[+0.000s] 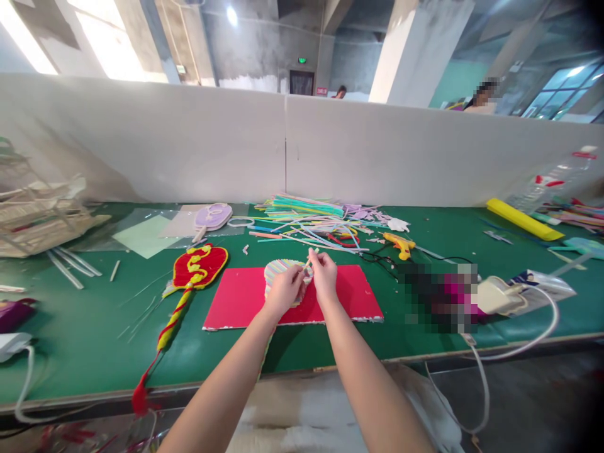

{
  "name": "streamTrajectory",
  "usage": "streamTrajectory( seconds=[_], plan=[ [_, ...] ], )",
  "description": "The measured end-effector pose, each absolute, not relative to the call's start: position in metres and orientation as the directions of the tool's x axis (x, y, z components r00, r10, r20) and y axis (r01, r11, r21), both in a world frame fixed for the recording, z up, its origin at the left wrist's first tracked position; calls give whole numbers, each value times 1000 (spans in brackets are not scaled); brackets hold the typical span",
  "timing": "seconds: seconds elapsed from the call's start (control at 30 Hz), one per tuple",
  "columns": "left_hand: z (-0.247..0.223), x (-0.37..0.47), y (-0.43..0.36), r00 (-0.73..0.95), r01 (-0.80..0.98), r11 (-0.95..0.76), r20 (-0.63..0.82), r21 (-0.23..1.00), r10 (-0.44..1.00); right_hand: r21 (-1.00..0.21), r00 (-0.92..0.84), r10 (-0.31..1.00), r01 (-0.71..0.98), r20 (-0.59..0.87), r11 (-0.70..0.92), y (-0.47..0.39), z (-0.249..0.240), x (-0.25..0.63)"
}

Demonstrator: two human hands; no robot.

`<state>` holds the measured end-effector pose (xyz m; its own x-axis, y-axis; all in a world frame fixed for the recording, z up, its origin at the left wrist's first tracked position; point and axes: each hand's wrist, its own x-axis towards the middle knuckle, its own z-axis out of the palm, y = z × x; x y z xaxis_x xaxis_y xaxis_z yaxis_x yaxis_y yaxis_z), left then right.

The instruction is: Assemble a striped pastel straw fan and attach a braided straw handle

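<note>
Pastel-striped rounded piece (277, 272) sits over red rectangular board (236, 302), striping looks mostly done. Left hand (285, 290) and right hand (325, 275), fingertips pinched nearly closed, hold thin pale strip (308, 262); attachment unclear.

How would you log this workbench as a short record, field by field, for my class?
Surface: green table
Right hand: seems to pinch a small pale strip
Left hand: in front of the striped piece, near the pale strip; grip unclear
Under striped piece: red board
Left of board: red-and-yellow fan
Beyond board: coloured strips, yellow glue gun
</note>
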<state>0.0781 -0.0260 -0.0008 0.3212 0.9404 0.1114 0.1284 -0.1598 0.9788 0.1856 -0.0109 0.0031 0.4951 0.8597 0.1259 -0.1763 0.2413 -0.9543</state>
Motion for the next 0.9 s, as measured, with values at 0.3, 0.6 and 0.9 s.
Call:
streamTrajectory(
  seconds=[0.3,0.6,0.9],
  plan=[
    [14,76,-28,493,-93,46,6,995,870,-841,255,967,-522,5,142,-7,2,186],
    [14,74,-22,388,-162,54,13,985,922,-899,195,979,-414,66,143,-10,7,182],
    [12,75,-26,265,12,-94,88,995,960,-949,319,947,-280,48,142,-12,7,180]
  ],
)
